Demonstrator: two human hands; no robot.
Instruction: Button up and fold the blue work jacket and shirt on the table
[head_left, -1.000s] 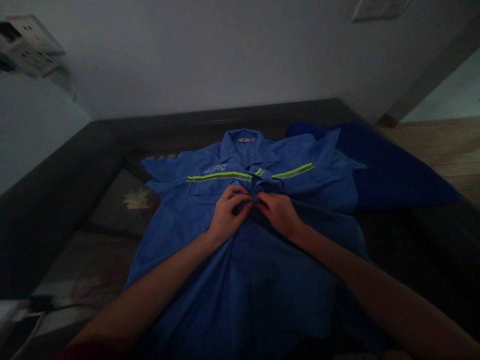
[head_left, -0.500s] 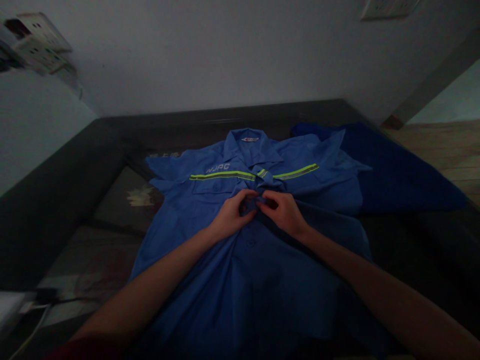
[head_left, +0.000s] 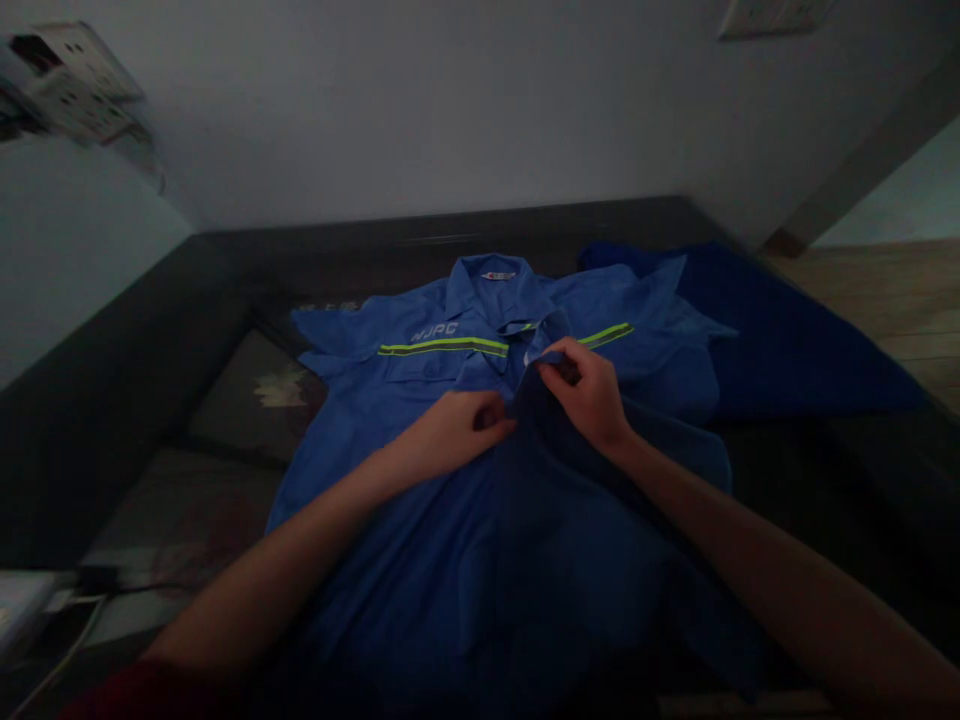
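Observation:
A blue short-sleeved work shirt [head_left: 420,480] lies front up with its collar away from me. Yellow-green and grey stripes cross its chest, and white letters show above the left one. My right hand [head_left: 589,395] pinches the edge of the right front panel and holds it raised, just under the stripe. Lower and to the left, my left hand [head_left: 469,425] has thumb and fingertips closed on the shirt's front edge near the middle. Below the collar the two front panels are apart. The light is dim, so buttons near my fingers are hard to make out.
Darker blue cloth [head_left: 787,350] lies beyond the right sleeve. The dark table [head_left: 225,290] has a raised rim against the wall. Power sockets [head_left: 82,75] are at upper left, and a white box with a cable [head_left: 26,610] sits at lower left.
My right hand has moved up and slightly right, lifting the right panel edge away from the left one. My left hand has shifted slightly down and left.

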